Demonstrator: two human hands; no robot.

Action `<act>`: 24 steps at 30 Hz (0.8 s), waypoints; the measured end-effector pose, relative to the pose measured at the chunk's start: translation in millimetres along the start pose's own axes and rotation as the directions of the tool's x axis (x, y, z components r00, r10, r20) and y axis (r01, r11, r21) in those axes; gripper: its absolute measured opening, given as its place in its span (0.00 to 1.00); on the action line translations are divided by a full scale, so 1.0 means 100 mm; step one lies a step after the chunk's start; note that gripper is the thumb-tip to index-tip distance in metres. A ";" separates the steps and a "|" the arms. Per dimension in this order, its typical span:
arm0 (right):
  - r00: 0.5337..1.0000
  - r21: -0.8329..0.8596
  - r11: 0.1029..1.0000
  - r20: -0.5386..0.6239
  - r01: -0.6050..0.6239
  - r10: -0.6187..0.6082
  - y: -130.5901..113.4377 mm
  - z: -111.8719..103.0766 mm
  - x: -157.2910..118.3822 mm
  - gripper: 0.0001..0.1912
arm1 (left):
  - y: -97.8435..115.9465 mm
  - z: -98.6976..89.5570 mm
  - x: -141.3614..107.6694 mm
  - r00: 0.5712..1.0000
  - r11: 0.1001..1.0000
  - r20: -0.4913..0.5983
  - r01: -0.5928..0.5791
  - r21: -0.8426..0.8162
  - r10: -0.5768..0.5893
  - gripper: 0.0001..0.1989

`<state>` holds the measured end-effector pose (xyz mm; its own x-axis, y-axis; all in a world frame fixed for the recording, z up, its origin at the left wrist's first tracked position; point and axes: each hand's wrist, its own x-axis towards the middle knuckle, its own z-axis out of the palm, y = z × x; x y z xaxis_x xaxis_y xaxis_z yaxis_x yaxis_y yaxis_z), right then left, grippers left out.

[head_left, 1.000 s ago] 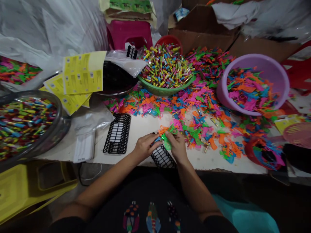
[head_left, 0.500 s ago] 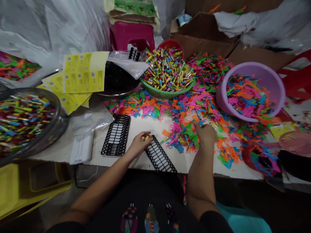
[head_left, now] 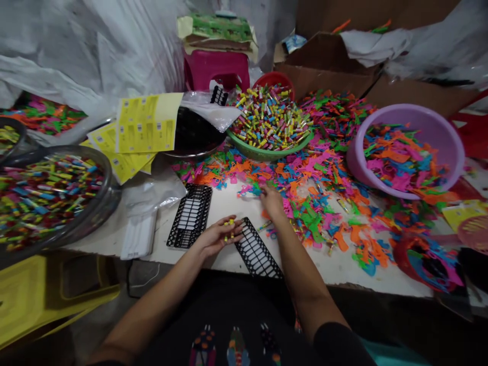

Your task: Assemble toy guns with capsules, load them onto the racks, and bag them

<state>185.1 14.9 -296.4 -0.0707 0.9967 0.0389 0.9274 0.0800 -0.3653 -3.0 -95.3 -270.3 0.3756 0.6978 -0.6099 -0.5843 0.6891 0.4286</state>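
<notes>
My left hand (head_left: 221, 235), palm up with fingers curled, holds a few small yellow-capped tubes (head_left: 230, 230) over the table. Its fingertips are beside the top end of a black plastic grid frame (head_left: 257, 246) that lies slanted at the table's front edge. My right hand (head_left: 272, 202) reaches to the near edge of a spread of bright plastic toy guns (head_left: 310, 213). Its fingers are bent down together there, and whatever they grip is hidden. Left of my left hand lies a second black grid frame (head_left: 190, 216).
A green basin (head_left: 267, 153) heaped with small tubes stands at the back. To the right is a purple tub (head_left: 415, 114) of toy guns. Yellow label sheets (head_left: 147, 122), a white device (head_left: 139, 234) and a dark tub (head_left: 109, 178) of tubes are on the left.
My right hand has moved left and away from me, from the middle of the toy guns to their edge. My left hand has turned and opened somewhat, showing the tubes. The view has shifted slightly.
</notes>
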 end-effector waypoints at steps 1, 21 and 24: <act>0.999 -0.004 1.000 0.048 0.025 -0.025 0.07 -0.06 -0.07 0.15 | 0.01 -0.02 0.01 1.000 1.000 -0.018 -0.003 -0.001 0.002 0.16; 0.996 0.729 0.679 0.046 -0.084 0.075 -0.35 -0.14 -0.50 0.15 | 0.03 -0.04 0.04 0.878 0.830 -0.108 -0.392 0.397 0.466 0.21; 0.992 0.877 0.467 0.082 -0.117 0.096 -0.46 -0.23 -0.79 0.16 | -0.06 0.10 0.07 0.884 0.770 0.016 -0.415 0.485 0.466 0.21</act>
<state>156.6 -68.1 -261.0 -0.0109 0.9973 -0.0723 0.1192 -0.0705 -0.9904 10.2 -92.7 -269.9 0.0714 0.9417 -0.3288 -0.2562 0.3359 0.9064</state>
